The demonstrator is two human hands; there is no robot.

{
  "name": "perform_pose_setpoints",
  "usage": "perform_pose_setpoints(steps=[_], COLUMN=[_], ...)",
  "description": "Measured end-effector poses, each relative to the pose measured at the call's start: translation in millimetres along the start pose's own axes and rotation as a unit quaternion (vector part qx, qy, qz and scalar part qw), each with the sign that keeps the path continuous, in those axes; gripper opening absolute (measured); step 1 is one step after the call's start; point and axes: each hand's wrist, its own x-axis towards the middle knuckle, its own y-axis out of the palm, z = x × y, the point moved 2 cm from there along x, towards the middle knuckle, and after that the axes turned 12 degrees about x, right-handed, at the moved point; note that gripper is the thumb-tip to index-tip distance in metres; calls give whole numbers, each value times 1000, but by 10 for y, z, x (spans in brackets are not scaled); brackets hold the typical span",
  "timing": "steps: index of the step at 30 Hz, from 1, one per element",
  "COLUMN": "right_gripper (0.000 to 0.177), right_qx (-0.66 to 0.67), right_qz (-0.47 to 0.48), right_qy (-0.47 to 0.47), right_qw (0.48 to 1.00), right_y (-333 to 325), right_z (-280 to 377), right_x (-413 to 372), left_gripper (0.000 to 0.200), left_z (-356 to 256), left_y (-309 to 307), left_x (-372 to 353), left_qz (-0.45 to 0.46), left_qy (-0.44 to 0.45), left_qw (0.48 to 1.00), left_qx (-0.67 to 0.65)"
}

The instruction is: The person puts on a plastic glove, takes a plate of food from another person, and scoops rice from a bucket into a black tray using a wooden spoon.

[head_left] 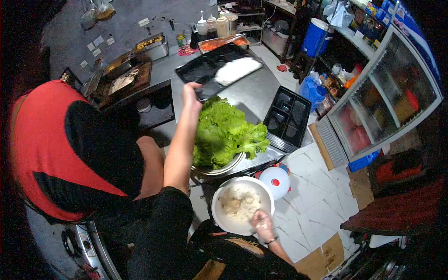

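Observation:
My left hand (191, 94) grips the near corner of a black compartment tray (198, 67), lifted and tilted over the steel table. White rice (238, 71) fills one of its compartments. Below the tray, green lettuce (224, 130) is heaped in a bowl (224, 169). My right hand (262, 225), in what looks like a clear plastic glove, is at the near right rim of a white tub (217, 212); its fingers look curled, and what they hold cannot be made out. Inside the tub lies more rice (247, 200), with a brownish patch at its left.
Stacked black trays (289, 116) sit at the table's right edge. A white lid (274, 183) with a red knob is beside the tub. Behind stand sauce bottles (202, 28) and a pan of orange-red food (224, 44). A person in red and black (60, 149) is close on my left.

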Motion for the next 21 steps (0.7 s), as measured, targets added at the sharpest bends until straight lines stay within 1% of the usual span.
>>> perform_pose_setpoints(steps=[1, 2, 3, 4, 5, 6, 7, 9, 10, 11, 12, 13, 14, 15, 16, 17, 18, 19, 20, 21], right_gripper=[7, 7, 17, 17, 26, 36, 40, 40, 46, 46, 43, 40, 31, 31, 29, 28, 25, 25, 25, 25], right_qx=[-162, -93, -24, -24, -212, -392, -518, -548, -549, -547, -448, -344, -319, -320, -429, -528, -498, -497, -524, -546], right_qz=[28, 26, 23, 16, 17, 20, -19, -28, 1, -3, -13, -24, -45, -52, -79, -105, -124, -137, -88, -44], right_qy=[32, 60, 86, 86, 48, 10, 37, 78, 92, 96, 70, 41, 75, 75, 141, 208, 197, 207, 187, 165], right_qw=[986, 993, 996, 996, 976, 920, 855, 833, 831, 832, 891, 938, 944, 943, 889, 817, 835, 831, 826, 820], right_y=[350, 552, 662, 657, 624, 623, 642, 579, 524, 411, 255, 139, 156, 203, 447, 650, 760, 732, 661, 603], right_z=[265, 297, 292, 244, 172, 133, 144, 131, 64, -126, -426, -601, -546, -515, -163, 136, 257, 165, -29, -216], right_x=[-130, -145, -105, -35, 14, 60, 155, 246, 296, 329, 302, 236, 207, 215, 249, 278, 289, 254, 259, 261], left_gripper=[10, 10, 8, 5, 5, 8, 13, 19, 19, 19, 20, 20, 21, 23, 21, 22, 24, 26, 28, 30], left_z=[-204, -172, -193, -237, -209, -153, -199, -221, -160, -46, 56, 131, 203, 277, 311, 303, 364, 410, 361, 366], left_y=[-14, -352, -595, -727, -940, -1139, -1134, -1181, -1336, -1543, -1706, -1816, -1874, -1926, -1938, -1904, -1967, -2069, -2239, -2255], left_x=[-120, 347, 558, 608, 768, 938, 839, 774, 896, 1113, 1299, 1411, 1498, 1590, 1648, 1665, 1824, 2012, 2188, 2330], left_qz=[-129, -166, -203, -238, -254, -249, -280, -370, -369, -325, -279, -275, -237, -198, -195, -160, -165, -168, -165, -154], left_qy=[82, 87, 107, 119, 126, 118, 73, 47, 43, 17, -11, -15, -39, -64, -59, -52, -48, -46, -75, -102], left_qw=[987, 982, 972, 962, 956, 961, 957, 923, 923, 939, 953, 954, 964, 972, 971, 975, 970, 964, 950, 934], left_qx=[44, 39, 49, 67, 70, 15, 16, 100, 105, 111, 115, 116, 111, 105, 130, 148, 175, 202, 254, 307])
